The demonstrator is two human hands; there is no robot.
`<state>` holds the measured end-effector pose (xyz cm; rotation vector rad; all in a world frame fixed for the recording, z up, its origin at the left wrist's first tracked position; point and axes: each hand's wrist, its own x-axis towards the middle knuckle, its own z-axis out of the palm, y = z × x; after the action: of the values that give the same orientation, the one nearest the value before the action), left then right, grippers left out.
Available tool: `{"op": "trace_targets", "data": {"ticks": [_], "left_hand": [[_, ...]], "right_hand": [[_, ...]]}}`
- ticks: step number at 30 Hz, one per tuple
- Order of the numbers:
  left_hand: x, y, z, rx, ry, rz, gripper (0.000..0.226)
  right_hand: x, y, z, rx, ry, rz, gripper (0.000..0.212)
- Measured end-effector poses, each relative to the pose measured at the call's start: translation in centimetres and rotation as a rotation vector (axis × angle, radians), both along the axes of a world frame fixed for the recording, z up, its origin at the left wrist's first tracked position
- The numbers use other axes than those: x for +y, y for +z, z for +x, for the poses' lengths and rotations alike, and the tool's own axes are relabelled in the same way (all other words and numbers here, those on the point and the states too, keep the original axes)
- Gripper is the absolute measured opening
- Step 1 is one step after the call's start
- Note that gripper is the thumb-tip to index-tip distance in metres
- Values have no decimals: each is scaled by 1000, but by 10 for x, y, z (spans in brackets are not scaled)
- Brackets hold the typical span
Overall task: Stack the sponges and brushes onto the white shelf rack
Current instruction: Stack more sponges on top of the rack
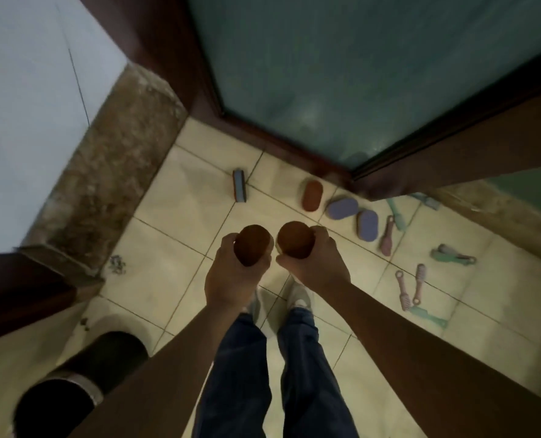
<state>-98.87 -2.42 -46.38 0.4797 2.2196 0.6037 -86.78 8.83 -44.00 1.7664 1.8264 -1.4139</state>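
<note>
Left hand [231,273] grip curled round left brown sponge [250,245]; right hand [313,260] grip curled round right brown sponge [295,240]; the two held side by side, just apart, above tiled floor [180,210]; third brown sponge [312,196] on floor, far, near door frame; purple sponge [341,208] just right of it, second purple sponge [367,229] beside that; grey block [239,185] far left of them; pink brush [387,240] and green brush [397,216] further right, more brushes scattered there; black bin [82,384] near left.
</note>
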Motion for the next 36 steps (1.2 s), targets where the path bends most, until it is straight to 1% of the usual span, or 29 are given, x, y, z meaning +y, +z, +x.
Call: {"op": "trace_targets", "data": {"ticks": [5, 9, 14, 17, 20, 22, 24, 27, 31, 33, 36], "left_hand": [[27, 121, 1, 60, -123, 89, 65], [46, 205, 7, 24, -176, 113, 74], [64, 282, 23, -18, -262, 241, 62], [76, 320, 39, -13, -361, 323, 60], [87, 353, 63, -46, -458, 405, 59], [96, 374, 83, -56, -518, 453, 58], [103, 394, 107, -79, -576, 503, 56], [113, 420, 149, -134, -656, 570, 53], [122, 451, 209, -203, -752, 638, 51], [124, 464, 242, -252, -807, 666, 48], [126, 481, 297, -291, -875, 718, 44]], "right_hand": [[1, 110, 20, 24, -99, 88, 89], [-4, 186, 30, 57, -223, 181, 93], [-18, 261, 48, 149, -504, 323, 85], [-24, 295, 65, 291, -728, 366, 70], [-30, 330, 86, 415, -918, 451, 61], [-34, 352, 102, 476, -1024, 511, 52], [-36, 374, 120, 519, -1101, 573, 49], [-36, 406, 154, 541, -1194, 660, 50], [-44, 441, 210, 526, -1303, 717, 47], [-50, 456, 241, 554, -1360, 726, 46], [-57, 475, 290, 542, -1409, 763, 48]]}}
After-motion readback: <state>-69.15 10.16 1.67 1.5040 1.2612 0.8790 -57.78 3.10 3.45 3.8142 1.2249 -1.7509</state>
